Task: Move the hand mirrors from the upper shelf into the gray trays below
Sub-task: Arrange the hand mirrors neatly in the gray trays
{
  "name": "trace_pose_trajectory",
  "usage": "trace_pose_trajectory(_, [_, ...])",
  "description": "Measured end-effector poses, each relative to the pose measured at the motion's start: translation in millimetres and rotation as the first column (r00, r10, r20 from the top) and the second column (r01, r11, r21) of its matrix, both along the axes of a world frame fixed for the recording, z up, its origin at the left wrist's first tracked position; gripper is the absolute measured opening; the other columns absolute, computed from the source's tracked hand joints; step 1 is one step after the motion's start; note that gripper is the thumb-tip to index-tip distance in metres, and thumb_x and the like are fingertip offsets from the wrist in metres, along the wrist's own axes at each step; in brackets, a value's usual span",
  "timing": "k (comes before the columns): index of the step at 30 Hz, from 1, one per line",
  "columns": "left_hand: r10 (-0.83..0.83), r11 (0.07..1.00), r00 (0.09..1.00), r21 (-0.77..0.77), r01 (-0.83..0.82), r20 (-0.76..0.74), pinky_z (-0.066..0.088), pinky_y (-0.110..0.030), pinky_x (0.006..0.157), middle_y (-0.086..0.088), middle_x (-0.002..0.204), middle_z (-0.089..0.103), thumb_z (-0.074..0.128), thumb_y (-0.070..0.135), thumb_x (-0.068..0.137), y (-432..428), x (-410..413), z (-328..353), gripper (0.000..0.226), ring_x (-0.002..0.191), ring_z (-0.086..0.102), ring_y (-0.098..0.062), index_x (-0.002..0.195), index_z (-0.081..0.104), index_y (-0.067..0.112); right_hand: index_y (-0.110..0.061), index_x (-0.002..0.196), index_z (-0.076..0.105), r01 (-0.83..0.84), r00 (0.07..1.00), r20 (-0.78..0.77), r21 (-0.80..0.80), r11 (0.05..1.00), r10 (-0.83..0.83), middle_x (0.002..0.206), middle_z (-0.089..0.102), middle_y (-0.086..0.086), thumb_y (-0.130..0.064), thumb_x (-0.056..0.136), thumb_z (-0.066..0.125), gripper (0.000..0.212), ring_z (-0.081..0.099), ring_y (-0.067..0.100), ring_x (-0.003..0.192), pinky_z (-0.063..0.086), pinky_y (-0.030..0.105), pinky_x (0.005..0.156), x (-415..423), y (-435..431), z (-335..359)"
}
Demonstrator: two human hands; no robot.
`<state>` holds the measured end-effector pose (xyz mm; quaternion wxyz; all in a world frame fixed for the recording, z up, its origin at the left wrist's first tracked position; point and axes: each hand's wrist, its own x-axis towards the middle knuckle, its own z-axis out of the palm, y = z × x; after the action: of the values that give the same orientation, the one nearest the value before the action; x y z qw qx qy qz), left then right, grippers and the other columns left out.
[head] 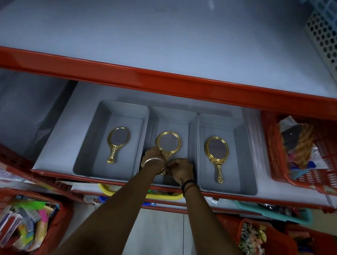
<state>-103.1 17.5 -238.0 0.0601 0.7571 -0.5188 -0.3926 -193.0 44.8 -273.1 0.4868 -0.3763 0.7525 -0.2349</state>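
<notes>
Both arms reach straight out and down into the middle gray tray [192, 131] on the lower shelf. The left hand [154, 158] is curled around the neck of the round gold mirror [169, 142], where frame meets handle, and the right hand [180, 169] pinches the handle's lower end, so both are gripping it. The mirror lies flat, head pointing away. The left tray [95, 137] holds an oval mirror [117, 143], and the right tray [245, 152] holds another [216, 155]. No readable labels or writing anywhere, too blurry.
</notes>
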Motion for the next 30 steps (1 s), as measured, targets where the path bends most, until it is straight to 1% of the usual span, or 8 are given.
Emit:
trace_pose_trajectory(2, [0.024, 1.000, 1.000, 0.002, -0.024, -0.014, 0.052, -0.042, 0.091, -0.022, 0.124, 0.062, 0.053, 0.015, 0.090, -0.7, -0.5, -0.3, 0.032, 0.115, 0.060, -0.037, 0.117, 0.058, -0.002, 0.005, 0.091, 0.073, 0.030, 0.999, 0.031, 0.001, 1.000, -0.030, 0.100, 0.072, 0.024, 0.008, 0.083, 0.058, 0.017, 0.068, 0.036, 0.098, 0.055, 0.048, 0.091, 0.8, -0.9, -2.0])
trace_pose_trajectory(6, [0.061, 0.998, 0.998, 0.006, -0.061, -0.029, 0.054, -0.041, 0.087, -0.022, 0.120, 0.065, 0.055, 0.014, 0.089, -0.8, -1.2, -4.4, 0.031, 0.110, 0.063, -0.037, 0.114, 0.062, -0.002, 0.001, 0.096, 0.073, -0.004, 1.000, -0.004, -0.006, 1.000, 0.004, 0.103, 0.073, 0.018, 0.003, 0.084, 0.058, 0.019, 0.068, 0.031, 0.099, 0.055, 0.041, 0.093, 0.2, 0.9, 1.8])
trace_pose_trajectory(9, [0.075, 0.997, 0.997, 0.002, -0.075, -0.036, 0.055, -0.039, 0.085, -0.021, 0.117, 0.066, 0.055, 0.012, 0.089, -0.3, -1.6, -5.8, 0.028, 0.107, 0.064, -0.036, 0.112, 0.063, -0.002, 0.001, 0.097, 0.074, 0.005, 0.999, -0.040, -0.044, 0.999, -0.007, 0.101, 0.074, 0.018, 0.001, 0.086, 0.054, 0.022, 0.068, 0.030, 0.098, 0.056, 0.036, 0.090, -1.1, 0.7, 5.6])
trace_pose_trajectory(14, [0.098, 0.995, 0.994, -0.027, -0.100, -0.051, 0.055, -0.039, 0.082, -0.022, 0.113, 0.068, 0.055, 0.011, 0.089, -0.3, -2.5, -8.3, 0.027, 0.105, 0.066, -0.036, 0.109, 0.064, -0.003, 0.001, 0.094, 0.075, -0.025, 0.996, -0.089, -0.079, 0.997, 0.018, 0.101, 0.074, 0.018, 0.004, 0.086, 0.053, 0.024, 0.069, 0.030, 0.097, 0.056, 0.037, 0.089, -1.4, -0.1, 5.8])
trace_pose_trajectory(17, [0.106, 0.993, 0.993, -0.038, -0.108, -0.052, 0.056, -0.038, 0.080, -0.021, 0.111, 0.069, 0.055, 0.010, 0.088, -0.7, -2.5, -10.8, 0.025, 0.103, 0.067, -0.036, 0.107, 0.066, -0.004, -0.002, 0.093, 0.075, -0.053, 0.991, -0.129, -0.100, 0.994, 0.040, 0.100, 0.075, 0.016, 0.003, 0.086, 0.051, 0.026, 0.069, 0.030, 0.096, 0.057, 0.038, 0.088, -0.6, -0.3, 8.2])
trace_pose_trajectory(21, [0.127, 0.990, 0.989, -0.059, -0.131, -0.073, 0.056, -0.039, 0.080, -0.022, 0.107, 0.071, 0.053, 0.007, 0.089, -0.9, -2.8, -13.9, 0.024, 0.101, 0.067, -0.036, 0.104, 0.067, -0.005, -0.007, 0.094, 0.076, -0.104, 0.970, -0.232, -0.134, 0.985, 0.070, 0.099, 0.076, 0.012, -0.001, 0.087, 0.050, 0.028, 0.069, 0.027, 0.094, 0.058, 0.036, 0.086, 2.2, 1.6, 12.1])
trace_pose_trajectory(25, [0.123, 0.989, 0.989, -0.068, -0.129, -0.085, 0.058, -0.039, 0.079, -0.023, 0.103, 0.072, 0.054, 0.005, 0.089, -0.8, -2.9, -16.2, 0.022, 0.097, 0.069, -0.035, 0.101, 0.068, -0.006, -0.010, 0.093, 0.077, -0.145, 0.950, -0.297, -0.161, 0.976, 0.092, 0.096, 0.077, 0.011, -0.003, 0.087, 0.050, 0.028, 0.070, 0.026, 0.092, 0.059, 0.037, 0.083, 4.7, 3.6, 11.7])
trace_pose_trajectory(30, [0.093, 0.991, 0.991, -0.088, -0.102, -0.093, 0.058, -0.038, 0.080, -0.021, 0.101, 0.073, 0.053, 0.005, 0.090, 0.3, -0.6, -18.0, 0.023, 0.096, 0.070, -0.034, 0.101, 0.070, -0.006, -0.012, 0.094, 0.077, -0.154, 0.946, -0.310, -0.157, 0.976, 0.099, 0.095, 0.077, 0.010, -0.007, 0.087, 0.054, 0.024, 0.071, 0.026, 0.090, 0.059, 0.038, 0.082, 2.8, 3.6, 11.5])
